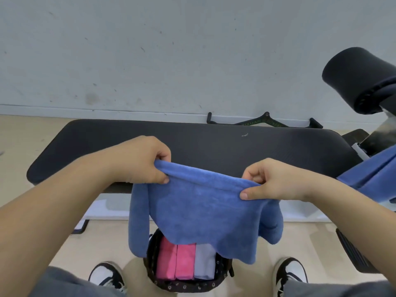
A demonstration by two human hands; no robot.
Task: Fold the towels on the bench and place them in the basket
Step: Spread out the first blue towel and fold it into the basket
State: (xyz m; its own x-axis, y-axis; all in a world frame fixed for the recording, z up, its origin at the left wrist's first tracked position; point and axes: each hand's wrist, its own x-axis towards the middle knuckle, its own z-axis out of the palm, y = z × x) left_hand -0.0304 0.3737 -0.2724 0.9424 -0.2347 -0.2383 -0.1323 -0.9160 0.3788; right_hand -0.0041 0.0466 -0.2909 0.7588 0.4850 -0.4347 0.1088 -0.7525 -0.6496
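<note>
A blue towel (199,213) hangs in the air in front of the black bench (214,146), folded over along its top edge. My left hand (145,161) pinches the towel's upper left corner. My right hand (270,181) pinches the upper right corner. The towel's lower part drapes over a dark flower-patterned basket (188,286) on the floor between my feet. Inside the basket stand two folded pink towels (175,262) and a folded pale grey towel (205,262). The bench top is bare.
A black padded roller (360,78) and blue frame parts (372,170) of a gym machine stand at the right. A black handle bar (265,122) lies against the wall behind the bench. My two shoes (107,277) flank the basket on the beige floor.
</note>
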